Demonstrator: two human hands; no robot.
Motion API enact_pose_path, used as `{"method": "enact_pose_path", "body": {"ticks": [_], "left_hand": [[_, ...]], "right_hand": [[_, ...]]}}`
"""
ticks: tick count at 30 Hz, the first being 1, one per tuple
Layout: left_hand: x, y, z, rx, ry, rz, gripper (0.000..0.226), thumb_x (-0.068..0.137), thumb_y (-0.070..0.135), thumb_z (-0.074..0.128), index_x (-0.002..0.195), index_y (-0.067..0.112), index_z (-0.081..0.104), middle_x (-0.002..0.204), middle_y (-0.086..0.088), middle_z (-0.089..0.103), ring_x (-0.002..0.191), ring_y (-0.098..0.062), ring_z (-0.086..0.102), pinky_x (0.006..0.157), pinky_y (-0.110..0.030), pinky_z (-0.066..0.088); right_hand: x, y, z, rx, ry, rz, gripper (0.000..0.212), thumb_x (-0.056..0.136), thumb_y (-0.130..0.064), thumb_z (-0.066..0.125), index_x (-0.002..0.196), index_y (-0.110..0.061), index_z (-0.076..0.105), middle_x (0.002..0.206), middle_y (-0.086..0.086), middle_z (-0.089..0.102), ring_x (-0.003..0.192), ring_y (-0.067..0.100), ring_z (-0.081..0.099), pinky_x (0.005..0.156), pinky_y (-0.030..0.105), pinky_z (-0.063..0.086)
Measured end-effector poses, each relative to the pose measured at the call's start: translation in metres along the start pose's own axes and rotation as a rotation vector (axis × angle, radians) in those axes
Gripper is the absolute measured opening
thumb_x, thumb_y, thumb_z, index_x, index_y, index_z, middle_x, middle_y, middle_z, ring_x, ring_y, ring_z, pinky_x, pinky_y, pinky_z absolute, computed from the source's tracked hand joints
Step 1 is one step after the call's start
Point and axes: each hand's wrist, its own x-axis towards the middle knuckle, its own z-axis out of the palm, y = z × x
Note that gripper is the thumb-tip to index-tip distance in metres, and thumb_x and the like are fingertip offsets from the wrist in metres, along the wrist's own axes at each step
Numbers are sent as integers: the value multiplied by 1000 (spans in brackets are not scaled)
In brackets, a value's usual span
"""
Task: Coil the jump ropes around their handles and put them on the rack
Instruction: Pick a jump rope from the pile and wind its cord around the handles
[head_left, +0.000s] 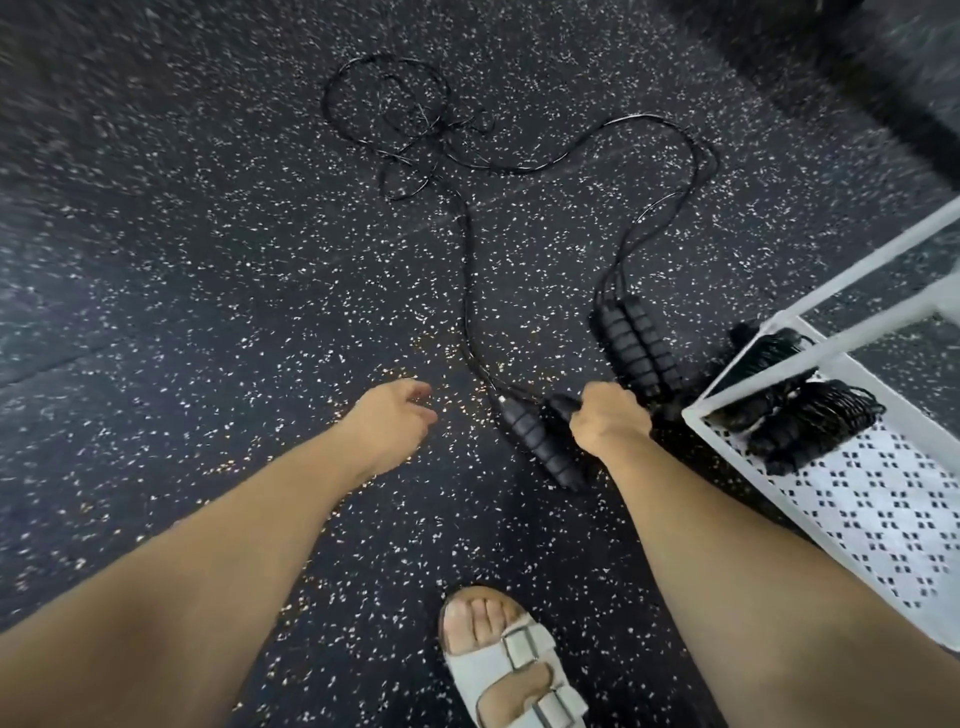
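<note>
Two black jump ropes lie loose on the speckled floor, their thin cords (470, 249) tangled in loops farther away. One pair of ribbed handles (636, 345) lies side by side right of centre. Of the nearer pair, one handle (540, 447) lies on the floor, and my right hand (610, 418) grips the other handle (563, 404) beside it. My left hand (392, 415) hovers over the floor to the left with relaxed fingers, holding nothing. On the white rack (883, 499) at the right lie coiled ropes (810, 423).
The rack's white frame bars (862, 288) cross the right edge above the perforated shelf. My sandalled foot (511, 660) stands at the bottom centre. A dark object (857, 67) fills the top right corner. The floor is dark rubber with white flecks.
</note>
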Motion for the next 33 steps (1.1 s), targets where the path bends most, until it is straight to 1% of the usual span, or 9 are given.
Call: {"method": "enact_pose_path", "body": {"ticks": [3, 6, 9, 13, 16, 18, 23, 27, 33], "left_hand": [[0, -5, -1, -29, 22, -14, 52, 100, -5, 43, 149, 12, 39, 135, -3, 61, 85, -8, 59, 46, -5, 40], [-1, -10, -2, -34, 37, -22, 50, 100, 2, 46, 148, 15, 41, 131, -2, 63, 97, -19, 61, 61, -18, 44], [-1, -16, -3, -42, 40, -36, 49, 100, 3, 47, 147, 16, 43, 112, 2, 65, 97, -20, 57, 68, -24, 45], [-2, -23, -6, -36, 39, -36, 48, 99, 0, 47, 146, 12, 44, 127, -4, 63, 97, -22, 56, 72, -27, 47], [-5, -28, -10, -68, 26, -67, 53, 98, 2, 49, 148, 18, 42, 125, -8, 66, 94, -22, 55, 71, -28, 44], [-7, -31, -12, -87, 32, -72, 54, 97, 4, 49, 147, 20, 43, 126, -7, 67, 94, -21, 56, 76, -30, 46], [-17, -41, -28, -101, 58, -87, 52, 97, 7, 49, 147, 22, 43, 125, -8, 66, 94, -20, 59, 85, -37, 50], [-37, -40, -48, -74, 104, -69, 52, 96, 9, 53, 146, 21, 44, 120, -7, 66, 65, -14, 52, 67, -29, 47], [-95, -25, -87, -143, 184, -41, 52, 90, 8, 59, 141, 19, 50, 119, -8, 67, 78, -18, 57, 76, -28, 49]], "right_hand": [[3, 0, 5, 209, -5, 44, 30, 94, -31, 56, 117, -13, 58, 121, 10, 59, 111, 29, 56, 86, 37, 49], [-3, -13, 14, 349, -27, -8, 28, 93, -31, 58, 116, -16, 58, 120, 8, 61, 108, 27, 58, 87, 36, 49], [-12, -27, 23, 328, -1, -59, 33, 95, -38, 53, 114, -12, 59, 118, 11, 60, 109, 30, 57, 86, 39, 48], [-32, -43, 38, 65, 22, -146, 76, 81, -74, 48, 124, -12, 53, 127, 10, 47, 122, 28, 43, 95, 45, 43], [-46, -57, 52, -109, 43, -104, 102, 76, -76, 55, 145, -6, 26, 141, 12, 34, 130, 29, 33, 101, 46, 38], [-50, -63, 58, -111, 72, -88, 98, 81, -64, 61, 147, -3, 21, 140, 12, 34, 129, 28, 35, 100, 46, 39], [-55, -75, 44, -55, -33, -92, 77, 78, -48, 71, 135, -8, 39, 134, 10, 42, 125, 26, 40, 98, 41, 40], [-77, -106, 18, 246, -136, -33, 75, 72, -43, 74, 131, -9, 44, 130, 9, 46, 121, 28, 45, 98, 42, 44], [-135, -172, -34, 734, -229, -77, 66, 50, -43, 69, 106, -12, 56, 102, 10, 64, 89, 29, 66, 77, 43, 59]]}}
